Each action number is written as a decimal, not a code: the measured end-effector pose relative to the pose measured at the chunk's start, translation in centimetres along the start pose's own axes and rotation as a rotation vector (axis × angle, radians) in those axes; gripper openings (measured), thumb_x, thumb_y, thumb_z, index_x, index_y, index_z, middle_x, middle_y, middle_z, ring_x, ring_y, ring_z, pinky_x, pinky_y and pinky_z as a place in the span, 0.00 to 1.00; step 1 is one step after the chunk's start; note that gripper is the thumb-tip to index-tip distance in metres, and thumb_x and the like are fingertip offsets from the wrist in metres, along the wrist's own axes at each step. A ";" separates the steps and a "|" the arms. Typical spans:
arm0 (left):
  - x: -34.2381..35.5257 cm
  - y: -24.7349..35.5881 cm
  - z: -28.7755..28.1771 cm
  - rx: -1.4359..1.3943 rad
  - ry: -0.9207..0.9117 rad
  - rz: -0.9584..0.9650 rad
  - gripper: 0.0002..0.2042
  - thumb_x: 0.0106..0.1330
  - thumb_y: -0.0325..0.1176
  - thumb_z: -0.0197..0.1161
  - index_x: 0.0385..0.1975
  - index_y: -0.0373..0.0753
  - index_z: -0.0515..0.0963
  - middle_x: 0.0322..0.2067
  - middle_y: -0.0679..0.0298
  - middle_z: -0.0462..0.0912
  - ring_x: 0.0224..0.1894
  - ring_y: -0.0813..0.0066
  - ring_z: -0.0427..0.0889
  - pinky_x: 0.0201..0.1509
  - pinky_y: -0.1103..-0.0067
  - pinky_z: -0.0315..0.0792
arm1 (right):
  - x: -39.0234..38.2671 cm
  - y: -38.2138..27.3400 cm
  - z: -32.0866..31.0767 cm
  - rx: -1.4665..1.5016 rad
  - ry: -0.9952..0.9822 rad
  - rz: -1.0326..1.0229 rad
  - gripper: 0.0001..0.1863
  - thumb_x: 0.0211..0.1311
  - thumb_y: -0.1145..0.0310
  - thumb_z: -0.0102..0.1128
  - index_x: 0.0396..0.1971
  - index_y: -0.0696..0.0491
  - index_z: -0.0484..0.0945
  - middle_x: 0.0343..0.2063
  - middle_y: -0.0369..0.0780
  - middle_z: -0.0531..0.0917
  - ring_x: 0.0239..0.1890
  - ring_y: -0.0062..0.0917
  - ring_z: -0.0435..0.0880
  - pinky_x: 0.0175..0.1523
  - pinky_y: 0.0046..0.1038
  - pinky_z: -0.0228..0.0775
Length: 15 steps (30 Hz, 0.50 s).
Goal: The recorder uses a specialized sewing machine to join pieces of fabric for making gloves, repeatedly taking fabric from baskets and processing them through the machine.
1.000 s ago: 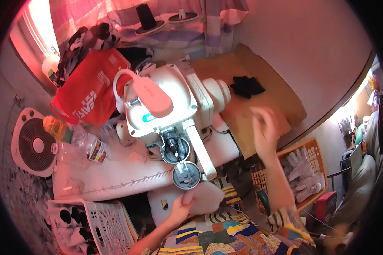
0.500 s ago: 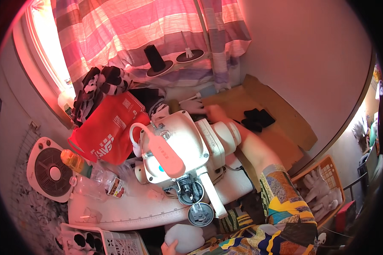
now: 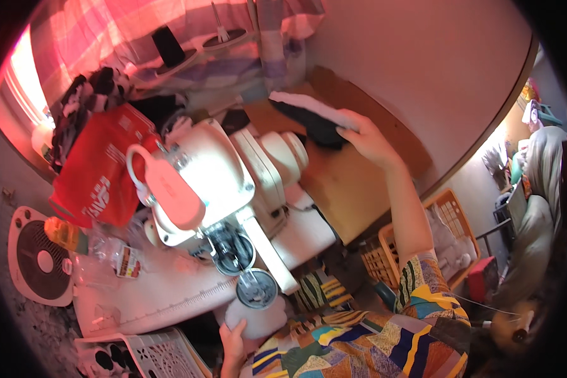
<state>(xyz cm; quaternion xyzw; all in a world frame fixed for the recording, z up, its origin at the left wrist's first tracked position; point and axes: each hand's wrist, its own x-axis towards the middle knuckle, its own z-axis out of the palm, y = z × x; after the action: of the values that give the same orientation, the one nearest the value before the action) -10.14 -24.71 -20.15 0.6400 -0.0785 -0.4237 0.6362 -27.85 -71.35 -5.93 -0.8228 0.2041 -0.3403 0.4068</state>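
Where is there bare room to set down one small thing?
Bare: the cardboard between the sewing machine and the right forearm; also the white tabletop between the ruler scale and the clear plastic bottle. Crowded: the back left, with the red bag and fabric pile.

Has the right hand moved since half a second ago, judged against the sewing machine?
Yes, rightward: the right hand has gone from beyond the sewing machine to its right, above the cardboard.
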 end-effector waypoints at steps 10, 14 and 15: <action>-2.6 0.7 2.7 0.240 -0.333 -0.113 0.15 0.62 0.30 0.61 0.47 0.31 0.73 0.38 0.66 0.81 0.39 0.80 0.77 0.43 0.80 0.73 | -19.1 -13.1 10.1 -0.358 -0.413 0.236 0.31 0.53 0.64 0.65 0.57 0.58 0.68 0.54 0.49 0.72 0.58 0.41 0.70 0.62 0.36 0.60; -4.1 -1.1 3.7 0.151 -0.459 0.088 0.16 0.64 0.32 0.59 0.47 0.29 0.72 0.39 0.64 0.80 0.41 0.79 0.76 0.49 0.79 0.70 | -22.7 -9.5 18.9 0.127 -0.487 0.317 0.21 0.59 0.65 0.62 0.49 0.60 0.74 0.44 0.43 0.80 0.47 0.32 0.79 0.54 0.31 0.68; -4.2 -1.5 2.9 0.110 -0.458 0.054 0.16 0.64 0.32 0.58 0.47 0.29 0.72 0.38 0.63 0.80 0.41 0.78 0.76 0.50 0.79 0.70 | -23.6 -8.5 19.9 0.254 -0.534 0.550 0.19 0.60 0.66 0.61 0.48 0.60 0.74 0.42 0.40 0.81 0.45 0.28 0.79 0.52 0.29 0.70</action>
<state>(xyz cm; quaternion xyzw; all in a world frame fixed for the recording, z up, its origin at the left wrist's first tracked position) -15.36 -23.93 -19.14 0.5587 -0.2610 -0.5357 0.5769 -29.11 -41.35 -17.01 -0.7404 0.2600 -0.0155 0.6196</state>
